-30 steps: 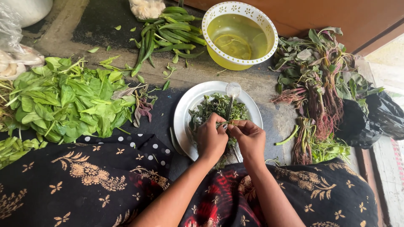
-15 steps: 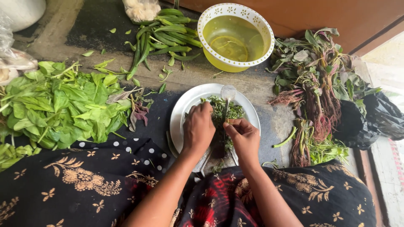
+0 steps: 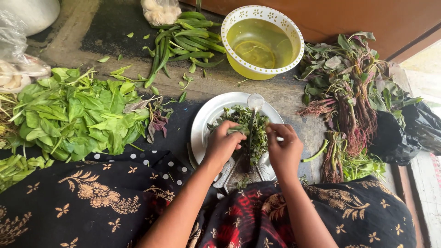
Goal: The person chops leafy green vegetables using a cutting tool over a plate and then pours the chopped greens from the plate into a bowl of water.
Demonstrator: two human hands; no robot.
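A round steel plate (image 3: 202, 124) lies on the ground in front of my knees, with chopped dark greens (image 3: 261, 131) heaped on it. An upright dark blade (image 3: 250, 138) with a rounded metal top stands across the plate's middle. My left hand (image 3: 224, 146) is left of the blade, fingers closed on a small bunch of the greens pressed against it. On the other side, my right hand (image 3: 285, 152) has its fingers curled on the same greens. Both forearms reach out over my patterned dark skirt.
A yellow bowl (image 3: 229, 27) of water stands beyond the plate, with green pods (image 3: 183, 39) to its left. A big pile of green leaves (image 3: 78, 119) lies at left. Red-stemmed greens with roots (image 3: 353, 96) and a black plastic bag (image 3: 404, 133) lie at right.
My hands were together at the plate's near side. The left hand has moved up along the blade, and the two hands now sit on either side of it.
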